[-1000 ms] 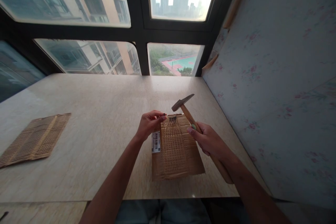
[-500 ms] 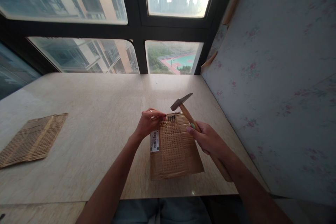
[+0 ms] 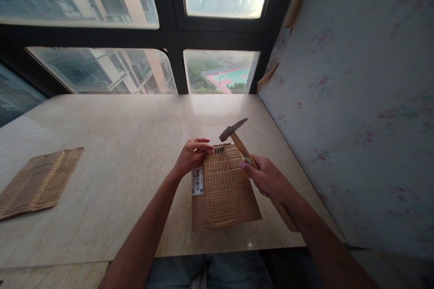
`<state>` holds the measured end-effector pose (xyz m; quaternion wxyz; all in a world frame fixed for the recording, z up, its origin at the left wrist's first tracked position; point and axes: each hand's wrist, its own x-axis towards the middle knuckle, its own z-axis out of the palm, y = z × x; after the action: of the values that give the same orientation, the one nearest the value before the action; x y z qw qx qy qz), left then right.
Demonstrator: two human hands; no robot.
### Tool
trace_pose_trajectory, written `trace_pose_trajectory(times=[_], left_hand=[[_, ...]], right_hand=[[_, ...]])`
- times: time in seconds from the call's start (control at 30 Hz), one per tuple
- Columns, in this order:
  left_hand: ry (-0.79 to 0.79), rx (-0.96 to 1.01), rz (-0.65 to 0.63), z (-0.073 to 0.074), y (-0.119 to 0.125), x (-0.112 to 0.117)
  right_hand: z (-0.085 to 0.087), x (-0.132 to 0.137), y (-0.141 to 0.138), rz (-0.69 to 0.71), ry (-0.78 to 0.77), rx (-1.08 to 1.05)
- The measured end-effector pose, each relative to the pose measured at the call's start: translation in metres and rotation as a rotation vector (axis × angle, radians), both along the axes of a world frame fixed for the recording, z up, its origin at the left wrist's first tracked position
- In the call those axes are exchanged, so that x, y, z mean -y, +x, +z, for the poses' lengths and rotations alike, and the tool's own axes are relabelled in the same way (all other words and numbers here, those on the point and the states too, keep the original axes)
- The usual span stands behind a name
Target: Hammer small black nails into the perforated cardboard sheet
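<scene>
My right hand [image 3: 267, 175] is wrapped round the wooden handle of a hammer [image 3: 240, 145]. The metal head is raised above the far edge of a cardboard piece [image 3: 220, 194]. That cardboard lies in front of me, dotted with rows of small holes and bearing a white barcode label [image 3: 197, 181] on its left side. A short row of small black nails or screws [image 3: 219, 150] stands near its far edge. Just left of this row, my left hand [image 3: 191, 157] has thumb and fingertips pinched together at the cardboard; what they hold is too small to make out.
Another ribbed cardboard sheet [image 3: 39, 183] lies at the left on the marble-patterned counter [image 3: 125, 144]. Dark-framed windows [image 3: 213, 40] close off the far side. A flower-papered wall [image 3: 339, 99] runs along the right, close to the hammer arm.
The view has shifted slightly. My left fingers stay by the row of nails or screws, some of them now more lifted and spread. The hammer stays raised in nearly the same place.
</scene>
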<state>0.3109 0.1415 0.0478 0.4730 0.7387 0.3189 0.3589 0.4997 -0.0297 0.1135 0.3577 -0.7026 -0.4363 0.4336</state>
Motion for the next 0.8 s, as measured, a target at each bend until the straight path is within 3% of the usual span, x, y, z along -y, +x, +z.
trace_pose_trajectory(times=[0.4, 0.6, 0.8], left_hand=[[0.089, -0.032, -0.004, -0.002, 0.002, -0.001], [0.274, -0.175, 0.039, 0.003, -0.002, 0.002], [0.417, -0.303, 0.064, 0.011, -0.004, 0.010]], right_hand=[[-0.001, 0.001, 0.000, 0.003, -0.002, 0.009], [-0.002, 0.002, 0.000, 0.011, 0.012, -0.009], [0.009, 0.006, -0.005, 0.045, 0.001, 0.014]])
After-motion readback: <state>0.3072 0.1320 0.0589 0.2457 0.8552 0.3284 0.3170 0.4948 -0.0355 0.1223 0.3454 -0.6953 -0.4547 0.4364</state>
